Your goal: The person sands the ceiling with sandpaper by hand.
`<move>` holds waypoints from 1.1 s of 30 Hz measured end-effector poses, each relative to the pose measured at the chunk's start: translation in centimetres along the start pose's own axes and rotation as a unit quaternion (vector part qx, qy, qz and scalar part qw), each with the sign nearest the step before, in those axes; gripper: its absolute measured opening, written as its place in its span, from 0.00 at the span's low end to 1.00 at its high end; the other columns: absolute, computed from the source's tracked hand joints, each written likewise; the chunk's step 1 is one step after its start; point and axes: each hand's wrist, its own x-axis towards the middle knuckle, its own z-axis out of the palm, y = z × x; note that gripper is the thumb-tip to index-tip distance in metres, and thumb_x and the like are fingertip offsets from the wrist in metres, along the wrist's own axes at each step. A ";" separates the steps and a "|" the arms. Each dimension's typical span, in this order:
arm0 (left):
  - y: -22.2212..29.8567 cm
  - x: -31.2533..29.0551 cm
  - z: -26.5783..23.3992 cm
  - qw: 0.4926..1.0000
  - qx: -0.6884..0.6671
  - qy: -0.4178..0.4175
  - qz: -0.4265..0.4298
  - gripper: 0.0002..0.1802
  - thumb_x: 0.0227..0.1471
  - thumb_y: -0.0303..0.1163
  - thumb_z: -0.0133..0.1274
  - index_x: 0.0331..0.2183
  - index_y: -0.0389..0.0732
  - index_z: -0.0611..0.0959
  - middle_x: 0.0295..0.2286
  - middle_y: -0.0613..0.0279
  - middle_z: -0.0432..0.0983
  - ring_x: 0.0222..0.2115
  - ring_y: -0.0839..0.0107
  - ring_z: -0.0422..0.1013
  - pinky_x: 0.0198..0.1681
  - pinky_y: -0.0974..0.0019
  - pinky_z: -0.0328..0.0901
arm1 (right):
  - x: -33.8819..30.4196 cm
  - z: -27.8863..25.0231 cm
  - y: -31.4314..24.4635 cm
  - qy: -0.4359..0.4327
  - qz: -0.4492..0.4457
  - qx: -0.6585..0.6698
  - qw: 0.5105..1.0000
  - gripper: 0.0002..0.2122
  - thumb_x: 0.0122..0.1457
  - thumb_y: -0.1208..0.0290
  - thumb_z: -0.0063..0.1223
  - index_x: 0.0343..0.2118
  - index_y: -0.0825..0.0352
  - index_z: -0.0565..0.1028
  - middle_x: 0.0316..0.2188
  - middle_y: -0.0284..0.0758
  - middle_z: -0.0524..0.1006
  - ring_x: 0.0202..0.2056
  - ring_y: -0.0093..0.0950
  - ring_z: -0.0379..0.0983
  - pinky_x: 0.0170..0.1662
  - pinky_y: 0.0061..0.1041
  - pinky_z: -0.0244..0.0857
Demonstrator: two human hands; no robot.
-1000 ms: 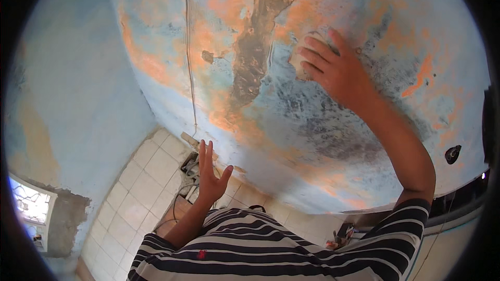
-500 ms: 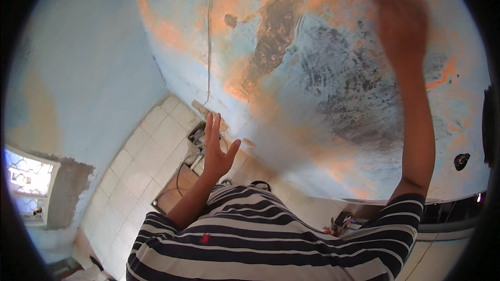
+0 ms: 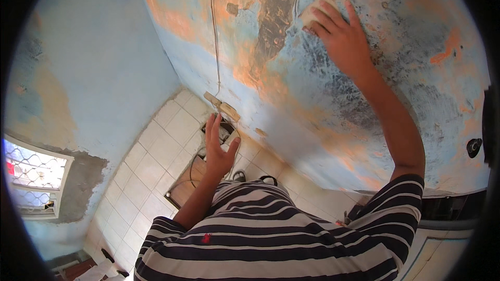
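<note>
The right hand [image 3: 341,39] is raised against the wall [image 3: 291,88], palm toward the surface, arm extended upward from the striped sleeve [image 3: 396,213]. Its fingers [image 3: 325,18] lie nearly flat and close together, pressing a small pale pad [image 3: 311,15] against the wall. The pad is mostly covered by the fingers; only its upper left corner shows, so its material cannot be told, though it looks like a sanding block or sponge. The hand holds it by pressure against the wall, not by a closed fist.

The pad sits high on the wall, just right of a dark brown vertical patch [image 3: 273,15] where the coating is worn through. The surrounding wall surface is mottled: pale blue paint, orange areas and grey scuffed zones.

The left hand [image 3: 219,148] hangs free in the air, away from the wall, fingers spread and extended upward, thumb out to the side. It holds nothing and touches nothing.

A thin cable [image 3: 214,31] runs down the wall to a small beige fitting [image 3: 222,106] near the wall's lower edge, just above the left hand in the picture. A round dark fitting [image 3: 473,147] is mounted at the far right of the wall.

The floor [image 3: 151,161] is laid with pale square tiles. A brown board-like object [image 3: 185,190] lies on it beside the left forearm. A window with a metal grille [image 3: 31,177] is set in the adjoining blue wall at lower left.
</note>
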 end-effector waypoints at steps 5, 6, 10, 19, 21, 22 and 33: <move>0.7 -1.8 1.1 1.000 -0.006 0.013 0.025 0.43 0.54 0.33 0.63 0.67 0.40 0.63 0.67 0.38 0.52 0.69 0.42 0.50 0.69 0.45 0.49 | 0.0 -3.0 4.4 0.114 0.109 -0.071 0.985 0.12 0.62 0.72 0.57 0.47 0.53 0.83 0.59 0.27 0.76 0.67 0.28 0.62 0.71 0.51 0.48; 1.3 -2.2 1.5 1.000 -0.006 0.013 0.028 0.43 0.54 0.33 0.63 0.67 0.40 0.63 0.67 0.38 0.52 0.69 0.42 0.50 0.69 0.45 0.49 | -1.1 -2.8 4.0 0.115 0.110 -0.073 0.985 0.12 0.62 0.72 0.57 0.47 0.53 0.83 0.59 0.27 0.76 0.67 0.28 0.62 0.71 0.51 0.48; 2.9 -4.2 2.6 0.999 0.020 -0.013 0.033 0.42 0.55 0.30 0.61 0.67 0.39 0.62 0.67 0.39 0.53 0.68 0.44 0.51 0.69 0.48 0.51 | -7.6 -1.1 -2.4 -0.108 -0.011 0.090 0.990 0.11 0.62 0.71 0.57 0.46 0.56 0.83 0.56 0.32 0.78 0.66 0.31 0.64 0.71 0.51 0.48; 5.1 -11.4 2.4 0.998 0.049 -0.017 -0.027 0.42 0.55 0.35 0.63 0.67 0.42 0.64 0.67 0.41 0.53 0.68 0.43 0.52 0.68 0.47 0.51 | -23.1 -7.1 -20.7 -0.131 0.570 0.538 0.608 0.14 0.70 0.63 0.52 0.40 0.72 0.80 0.30 0.37 0.80 0.29 0.24 0.72 0.35 0.25 0.65; 4.7 -13.2 3.1 0.998 0.048 -0.028 -0.040 0.42 0.55 0.36 0.63 0.67 0.42 0.65 0.67 0.41 0.53 0.68 0.43 0.51 0.69 0.47 0.51 | -26.9 -8.3 -25.6 -0.110 0.613 0.596 0.506 0.16 0.67 0.61 0.54 0.42 0.74 0.79 0.29 0.39 0.79 0.32 0.24 0.72 0.39 0.29 0.67; 4.7 -14.3 3.5 0.997 0.043 -0.039 -0.048 0.42 0.55 0.36 0.63 0.67 0.42 0.65 0.67 0.41 0.53 0.68 0.43 0.51 0.69 0.47 0.50 | -28.1 -9.5 -27.5 -0.117 0.614 0.598 0.501 0.16 0.67 0.61 0.54 0.42 0.74 0.79 0.29 0.39 0.79 0.32 0.24 0.72 0.39 0.29 0.67; 4.6 -16.2 2.7 0.995 0.034 -0.069 -0.064 0.42 0.56 0.36 0.63 0.67 0.44 0.63 0.68 0.44 0.52 0.69 0.44 0.47 0.70 0.45 0.46 | -28.8 -13.4 -31.9 -0.150 0.608 0.665 0.407 0.15 0.68 0.63 0.54 0.41 0.74 0.79 0.32 0.34 0.80 0.34 0.22 0.73 0.40 0.26 0.67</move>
